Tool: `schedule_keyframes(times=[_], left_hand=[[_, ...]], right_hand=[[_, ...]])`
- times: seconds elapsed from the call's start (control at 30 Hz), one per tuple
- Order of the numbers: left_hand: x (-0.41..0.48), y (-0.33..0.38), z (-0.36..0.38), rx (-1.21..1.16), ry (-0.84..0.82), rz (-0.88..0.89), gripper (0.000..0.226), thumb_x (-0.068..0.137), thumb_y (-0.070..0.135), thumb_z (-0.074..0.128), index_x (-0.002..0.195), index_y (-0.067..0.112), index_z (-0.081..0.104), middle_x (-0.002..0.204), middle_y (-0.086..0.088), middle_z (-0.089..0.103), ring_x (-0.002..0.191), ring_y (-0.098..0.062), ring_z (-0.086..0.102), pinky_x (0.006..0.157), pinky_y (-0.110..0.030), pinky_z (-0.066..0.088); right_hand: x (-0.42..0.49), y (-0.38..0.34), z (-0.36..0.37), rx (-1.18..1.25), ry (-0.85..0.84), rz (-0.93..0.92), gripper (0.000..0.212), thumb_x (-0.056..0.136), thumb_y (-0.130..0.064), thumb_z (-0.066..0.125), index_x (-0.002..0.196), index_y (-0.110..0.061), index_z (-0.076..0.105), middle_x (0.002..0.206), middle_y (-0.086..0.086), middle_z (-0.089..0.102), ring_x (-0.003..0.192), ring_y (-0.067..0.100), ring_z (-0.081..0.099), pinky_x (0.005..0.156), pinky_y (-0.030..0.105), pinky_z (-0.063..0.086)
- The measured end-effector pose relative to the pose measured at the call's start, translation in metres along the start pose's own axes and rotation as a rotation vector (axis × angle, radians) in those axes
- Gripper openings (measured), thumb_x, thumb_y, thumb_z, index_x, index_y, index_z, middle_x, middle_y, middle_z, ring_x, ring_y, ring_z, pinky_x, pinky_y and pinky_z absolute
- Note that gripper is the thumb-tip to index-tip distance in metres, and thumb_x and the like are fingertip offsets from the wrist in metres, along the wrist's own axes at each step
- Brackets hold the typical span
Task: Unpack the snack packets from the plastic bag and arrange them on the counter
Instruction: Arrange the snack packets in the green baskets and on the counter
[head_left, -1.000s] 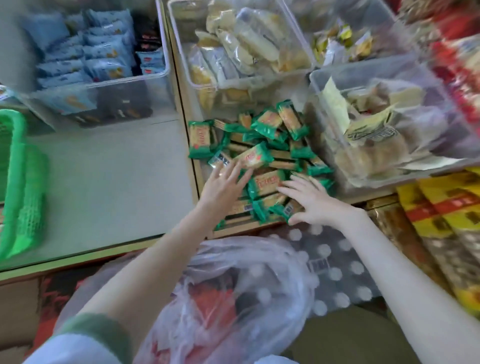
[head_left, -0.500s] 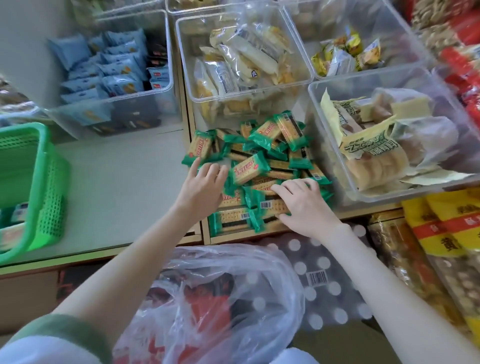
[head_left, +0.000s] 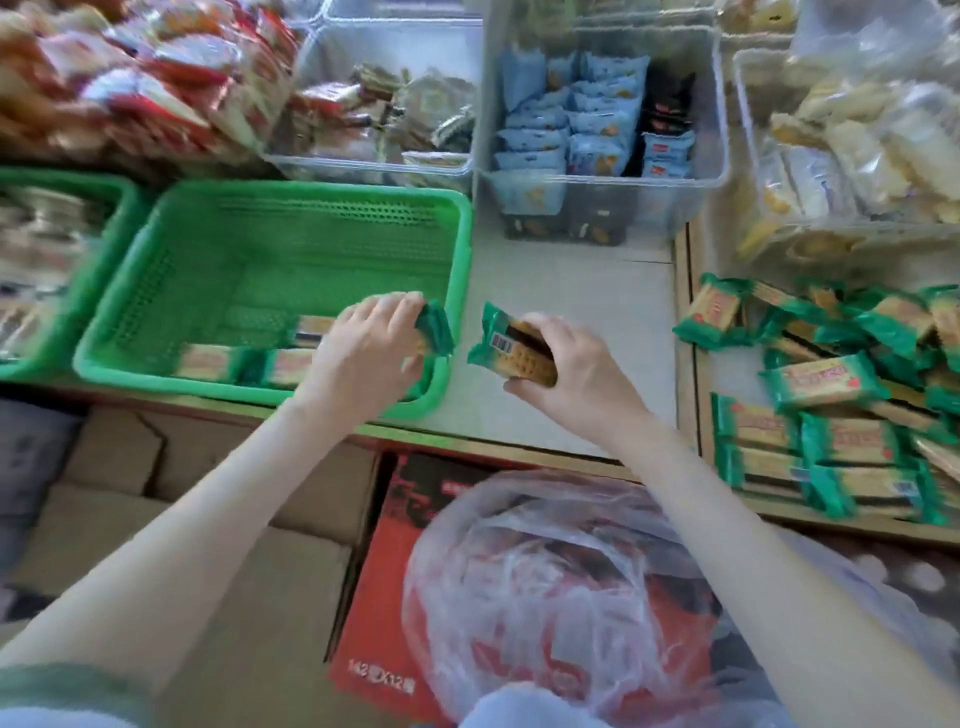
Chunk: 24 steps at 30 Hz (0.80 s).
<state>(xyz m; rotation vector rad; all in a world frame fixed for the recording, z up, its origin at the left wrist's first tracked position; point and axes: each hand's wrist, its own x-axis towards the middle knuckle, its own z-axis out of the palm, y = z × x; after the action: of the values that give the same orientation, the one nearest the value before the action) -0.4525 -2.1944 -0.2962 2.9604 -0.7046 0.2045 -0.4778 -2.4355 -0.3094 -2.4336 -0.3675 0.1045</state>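
**Both hands holding packets**

Left hand (head_left: 363, 353): fingers curled round a green packet (head_left: 435, 328) above the right rim of the green basket (head_left: 457, 249). Right hand (head_left: 576, 374): grips a barcoded biscuit packet (head_left: 511, 349) over the counter (head_left: 571, 291). Packet pile (head_left: 831, 395) lies to its right, plastic bag (head_left: 545, 587) between the forearms.

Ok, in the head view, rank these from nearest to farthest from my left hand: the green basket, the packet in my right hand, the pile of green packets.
1. green basket, right under the left hand.
2. packet in the right hand, just to the right.
3. pile of green packets, far right on the counter.
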Motion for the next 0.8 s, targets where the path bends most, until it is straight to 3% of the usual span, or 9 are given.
schedule_keyframes(times=[0.13, 0.23, 0.37, 0.43, 0.53, 0.63, 0.67, 0.73, 0.8], left_hand=[[-0.005, -0.113, -0.005, -0.043, -0.091, -0.145, 0.061, 0.071, 0.007, 0.076, 0.125, -0.006, 0.052, 0.111, -0.028, 0.061, 0.097, -0.046, 0.059, 0.082, -0.054, 0.05], [0.005, -0.163, 0.016, 0.046, -0.221, -0.164, 0.057, 0.082, 0.013, 0.067, 0.135, 0.004, 0.046, 0.122, -0.02, 0.058, 0.11, -0.039, 0.054, 0.091, -0.048, 0.044], [0.007, -0.189, 0.057, 0.119, -0.452, -0.176, 0.059, 0.093, 0.01, 0.055, 0.146, 0.016, 0.031, 0.133, -0.012, 0.052, 0.122, -0.03, 0.048, 0.1, -0.043, 0.039], [0.01, -0.195, 0.063, 0.096, -0.522, -0.192, 0.064, 0.093, 0.003, 0.048, 0.151, 0.019, 0.024, 0.138, -0.012, 0.047, 0.126, -0.031, 0.045, 0.102, -0.044, 0.039], [0.013, -0.197, 0.06, 0.035, -0.631, -0.197, 0.062, 0.098, 0.011, 0.048, 0.152, 0.026, 0.023, 0.146, -0.01, 0.041, 0.132, -0.03, 0.039, 0.109, -0.047, 0.031], [0.017, -0.178, 0.048, 0.003, -0.596, -0.23, 0.061, 0.1, 0.028, 0.049, 0.153, 0.022, 0.021, 0.153, -0.013, 0.031, 0.14, -0.031, 0.028, 0.117, -0.05, 0.017], [0.02, -0.165, 0.041, -0.011, -0.538, -0.252, 0.061, 0.1, 0.032, 0.049, 0.152, 0.018, 0.021, 0.154, -0.015, 0.029, 0.14, -0.033, 0.028, 0.117, -0.048, 0.018], [0.026, -0.127, 0.029, -0.092, -0.345, -0.251, 0.059, 0.099, 0.029, 0.051, 0.149, 0.01, 0.029, 0.15, -0.017, 0.034, 0.135, -0.035, 0.035, 0.112, -0.046, 0.027], [0.032, -0.077, 0.024, -0.229, -0.102, -0.161, 0.052, 0.093, 0.02, 0.057, 0.14, 0.002, 0.043, 0.136, -0.021, 0.048, 0.118, -0.04, 0.049, 0.098, -0.049, 0.041]], right_hand=[[0.078, -0.059, 0.064, 0.035, -0.028, -0.035, 0.057, 0.08, -0.016, 0.07, 0.131, -0.006, 0.049, 0.125, 0.014, 0.054, 0.116, 0.03, 0.046, 0.099, 0.031, 0.031], [0.127, -0.079, 0.101, -0.106, -0.126, 0.041, 0.054, 0.083, -0.011, 0.064, 0.133, -0.009, 0.043, 0.126, 0.013, 0.048, 0.115, 0.029, 0.042, 0.097, 0.034, 0.033], [0.157, -0.077, 0.135, -0.414, -0.348, 0.13, 0.051, 0.09, -0.017, 0.063, 0.135, -0.01, 0.041, 0.129, 0.01, 0.048, 0.117, 0.028, 0.044, 0.091, 0.038, 0.041], [0.163, -0.074, 0.142, -0.451, -0.433, 0.155, 0.055, 0.092, -0.02, 0.061, 0.141, -0.011, 0.038, 0.132, 0.01, 0.048, 0.118, 0.028, 0.047, 0.089, 0.038, 0.044], [0.163, -0.073, 0.138, -0.466, -0.506, 0.156, 0.062, 0.094, -0.026, 0.059, 0.148, -0.014, 0.031, 0.14, 0.01, 0.046, 0.124, 0.028, 0.046, 0.096, 0.04, 0.044], [0.149, -0.078, 0.125, -0.444, -0.325, 0.055, 0.056, 0.098, -0.023, 0.053, 0.148, -0.01, 0.031, 0.151, 0.012, 0.036, 0.138, 0.028, 0.032, 0.114, 0.038, 0.024], [0.141, -0.079, 0.119, -0.4, -0.198, -0.003, 0.054, 0.097, -0.017, 0.053, 0.147, -0.008, 0.035, 0.15, 0.013, 0.037, 0.139, 0.029, 0.031, 0.115, 0.037, 0.019], [0.119, -0.073, 0.105, -0.31, 0.038, -0.075, 0.049, 0.09, -0.007, 0.058, 0.138, -0.005, 0.048, 0.138, 0.016, 0.049, 0.131, 0.031, 0.04, 0.11, 0.04, 0.024], [0.09, -0.055, 0.083, -0.278, 0.206, -0.073, 0.049, 0.082, -0.006, 0.058, 0.13, -0.005, 0.055, 0.128, 0.014, 0.056, 0.119, 0.026, 0.044, 0.101, 0.036, 0.029]])
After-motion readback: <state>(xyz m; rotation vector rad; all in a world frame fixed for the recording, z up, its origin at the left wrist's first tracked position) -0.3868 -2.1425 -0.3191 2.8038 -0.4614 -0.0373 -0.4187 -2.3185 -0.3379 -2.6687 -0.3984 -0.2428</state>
